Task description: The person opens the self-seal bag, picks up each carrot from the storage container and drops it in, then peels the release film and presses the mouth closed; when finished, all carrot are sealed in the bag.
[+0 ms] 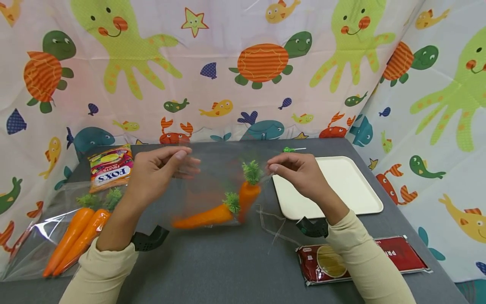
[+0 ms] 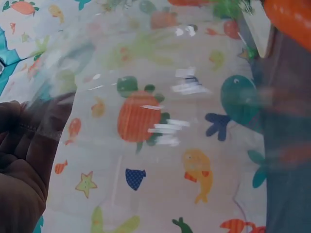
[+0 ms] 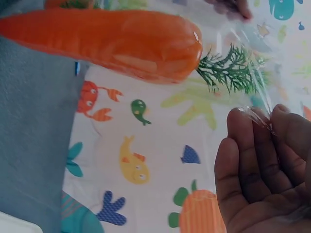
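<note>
Both hands up, we've got left hand (image 1: 157,169) and right hand (image 1: 294,171) pinching the clear bag's (image 1: 212,177) top corners | two carrots (image 1: 224,204) hang between them, nearer the right | one lies across, one stands upright

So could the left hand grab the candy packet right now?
Probably not right away. The left hand is pinching one top corner of the clear bag holding two carrots. The candy packet lies close by on the table, with nothing between, but the hand would have to let go first.
</note>
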Action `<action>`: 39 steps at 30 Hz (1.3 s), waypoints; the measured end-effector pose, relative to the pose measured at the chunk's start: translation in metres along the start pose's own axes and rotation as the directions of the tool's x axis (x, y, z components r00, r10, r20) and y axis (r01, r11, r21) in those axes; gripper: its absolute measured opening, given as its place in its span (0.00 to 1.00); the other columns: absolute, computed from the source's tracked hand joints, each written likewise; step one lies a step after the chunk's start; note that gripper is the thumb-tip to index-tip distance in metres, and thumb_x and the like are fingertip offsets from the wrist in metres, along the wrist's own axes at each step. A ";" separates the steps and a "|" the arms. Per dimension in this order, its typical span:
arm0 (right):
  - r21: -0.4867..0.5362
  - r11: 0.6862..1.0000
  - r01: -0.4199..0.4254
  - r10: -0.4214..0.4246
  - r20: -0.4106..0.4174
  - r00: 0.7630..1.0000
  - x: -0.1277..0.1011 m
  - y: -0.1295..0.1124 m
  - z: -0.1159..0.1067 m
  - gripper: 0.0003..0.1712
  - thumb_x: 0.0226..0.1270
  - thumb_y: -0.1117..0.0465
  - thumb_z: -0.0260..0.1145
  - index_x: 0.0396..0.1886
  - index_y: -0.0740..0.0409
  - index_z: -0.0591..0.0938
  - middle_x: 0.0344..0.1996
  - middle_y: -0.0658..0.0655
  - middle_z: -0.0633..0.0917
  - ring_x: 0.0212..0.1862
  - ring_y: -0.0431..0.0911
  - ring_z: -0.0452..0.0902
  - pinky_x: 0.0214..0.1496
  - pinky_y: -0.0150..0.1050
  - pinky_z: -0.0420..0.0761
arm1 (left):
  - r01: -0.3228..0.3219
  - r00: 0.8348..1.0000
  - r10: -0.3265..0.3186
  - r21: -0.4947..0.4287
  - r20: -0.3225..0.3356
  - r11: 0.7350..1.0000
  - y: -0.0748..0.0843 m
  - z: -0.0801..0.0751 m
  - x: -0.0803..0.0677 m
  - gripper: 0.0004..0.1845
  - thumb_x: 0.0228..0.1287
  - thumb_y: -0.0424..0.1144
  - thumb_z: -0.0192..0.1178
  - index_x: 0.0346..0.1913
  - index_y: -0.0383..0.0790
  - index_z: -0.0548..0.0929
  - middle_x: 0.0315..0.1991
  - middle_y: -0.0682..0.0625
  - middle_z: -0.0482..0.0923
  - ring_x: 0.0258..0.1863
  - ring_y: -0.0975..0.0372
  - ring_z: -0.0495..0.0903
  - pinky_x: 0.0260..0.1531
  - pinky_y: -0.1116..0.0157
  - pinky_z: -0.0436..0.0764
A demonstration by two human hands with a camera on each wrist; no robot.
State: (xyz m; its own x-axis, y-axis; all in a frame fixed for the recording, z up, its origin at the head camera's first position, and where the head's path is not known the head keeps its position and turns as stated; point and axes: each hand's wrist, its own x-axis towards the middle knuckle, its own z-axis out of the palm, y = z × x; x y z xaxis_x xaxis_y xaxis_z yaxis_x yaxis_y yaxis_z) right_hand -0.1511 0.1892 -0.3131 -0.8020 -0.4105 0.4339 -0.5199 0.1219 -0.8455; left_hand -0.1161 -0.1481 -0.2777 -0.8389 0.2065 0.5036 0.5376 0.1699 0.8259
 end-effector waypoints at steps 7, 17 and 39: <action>-0.036 0.997 0.062 -0.061 0.019 0.998 -0.005 -0.014 -0.009 0.08 0.67 0.74 0.63 0.43 0.68 0.85 0.36 0.59 0.86 0.36 0.48 0.85 0.47 0.40 0.83 | -0.025 0.999 0.025 -0.001 0.042 1.000 -0.007 -0.003 -0.006 0.12 0.73 0.29 0.53 0.52 0.33 0.84 0.38 0.43 0.87 0.33 0.55 0.87 0.36 0.61 0.84; -0.068 0.994 0.082 -0.082 0.010 0.997 -0.013 -0.015 -0.010 0.09 0.65 0.76 0.63 0.43 0.69 0.85 0.35 0.60 0.86 0.34 0.50 0.85 0.45 0.39 0.84 | -0.086 0.975 0.104 -0.097 0.198 0.992 -0.025 -0.009 -0.009 0.13 0.71 0.26 0.54 0.54 0.29 0.81 0.40 0.40 0.86 0.37 0.53 0.87 0.40 0.60 0.84; -0.030 0.989 0.141 -0.141 0.028 0.990 -0.012 -0.012 -0.016 0.18 0.64 0.79 0.62 0.54 0.70 0.81 0.35 0.59 0.87 0.34 0.47 0.84 0.41 0.40 0.85 | -0.096 0.968 0.110 -0.070 0.227 0.993 -0.032 -0.012 -0.005 0.11 0.67 0.23 0.57 0.50 0.28 0.83 0.39 0.40 0.86 0.38 0.53 0.87 0.41 0.60 0.83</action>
State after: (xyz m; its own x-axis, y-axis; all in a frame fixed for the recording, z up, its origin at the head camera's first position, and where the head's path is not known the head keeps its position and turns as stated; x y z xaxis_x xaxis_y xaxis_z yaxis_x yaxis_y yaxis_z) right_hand -0.1400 0.2069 -0.3031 -0.7123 -0.4489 0.5396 -0.6367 0.0896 -0.7659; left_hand -0.1304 -0.1666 -0.3037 -0.7333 0.4373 0.5206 0.6087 0.0812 0.7893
